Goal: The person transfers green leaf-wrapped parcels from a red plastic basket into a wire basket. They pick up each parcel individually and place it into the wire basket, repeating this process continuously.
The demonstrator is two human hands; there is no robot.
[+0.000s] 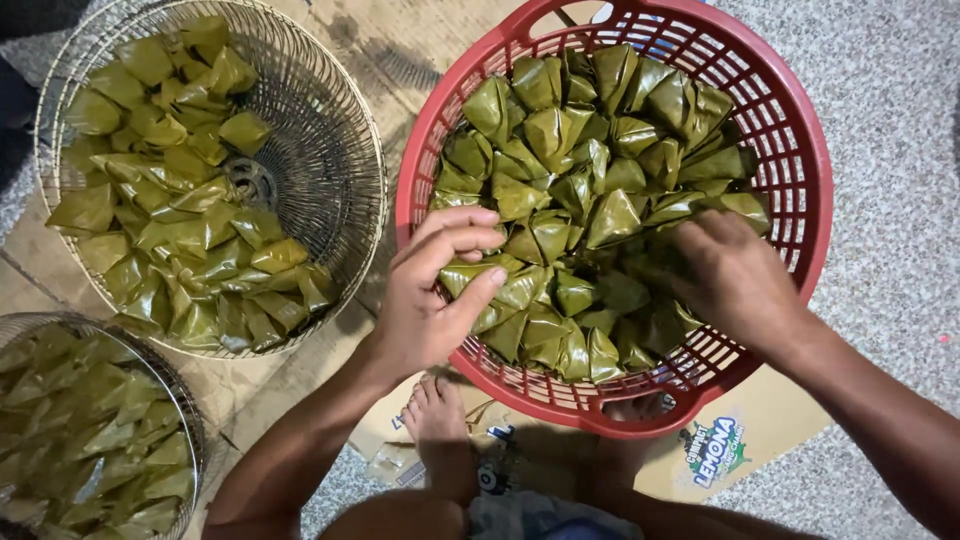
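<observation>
- Now your left hand (432, 290) is curled at the near rim of the red basket (800, 130), fingers and thumb pinching one leaf-wrapped parcel (470, 272) off the heap.
- Your right hand (728, 275) lies palm-down among the parcels, fingers buried; whether it grips anything, you cannot tell.
- Count one red basket and two wire baskets (340, 150), (185, 400), each holding parcels too many to count.
- One bare foot (440, 430) shows below, over flattened cardboard (740, 440).

Leaf parcels (590, 200): green, glossy, folded into small pyramids, heaped loosely with points facing all ways. They fill the round red plastic basket (800, 120), a slatted tub standing on flattened cardboard on the floor. All appear closed and intact.
</observation>
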